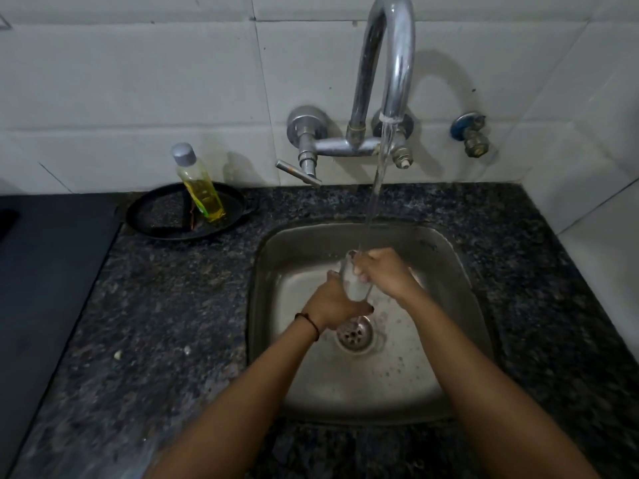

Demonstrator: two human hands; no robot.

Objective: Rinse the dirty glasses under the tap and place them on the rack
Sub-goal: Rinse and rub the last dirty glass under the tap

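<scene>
Glass (pixel 356 283) wet under tap (pixel 392 63); your left hand (pixel 332 305) wraps fingers round its base, right hand (pixel 383 271) curls fingers over the rim. Risk: slips, chips against sink (pixel 311 240).

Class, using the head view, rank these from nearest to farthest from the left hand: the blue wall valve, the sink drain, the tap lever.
1. Sink drain, just beside the left hand.
2. Tap lever, at the back wall, slightly left.
3. Blue wall valve, far right on the wall.
</scene>
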